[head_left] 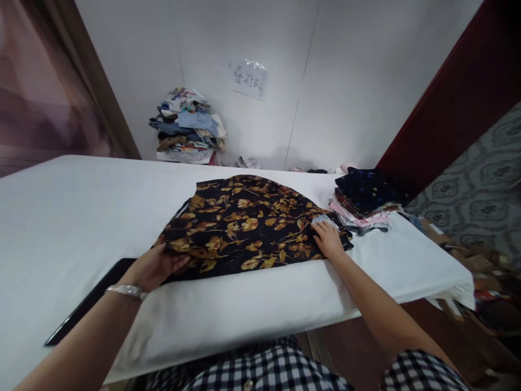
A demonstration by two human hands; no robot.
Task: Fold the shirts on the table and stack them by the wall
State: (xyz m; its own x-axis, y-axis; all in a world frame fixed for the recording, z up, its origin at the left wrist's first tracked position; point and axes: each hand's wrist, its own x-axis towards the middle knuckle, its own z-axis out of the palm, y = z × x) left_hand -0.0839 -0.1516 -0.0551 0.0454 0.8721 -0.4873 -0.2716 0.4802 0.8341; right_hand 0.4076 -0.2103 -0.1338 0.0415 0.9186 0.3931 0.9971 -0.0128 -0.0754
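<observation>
A black shirt (248, 228) with gold and brown floral print lies spread on the white-covered table (260, 296), its collar or sleeve details hard to make out. At the shirt's lower left corner, my left hand (160, 264) has its fingers closed around the fabric edge; a silvery bracelet (127, 291) circles that wrist. My right hand (329, 239) rests on the shirt's right end with fingers stretched out over the cloth. A small pale grey patch (323, 219) shows just by those fingertips.
A folded clothes stack (364, 195), dark blue on top, stands at the table's right. Behind the table rises a tall clothes pile (189, 127). A flat black object (91, 298) lies beside my left forearm. A handwritten paper sign (249, 80) hangs on the wall.
</observation>
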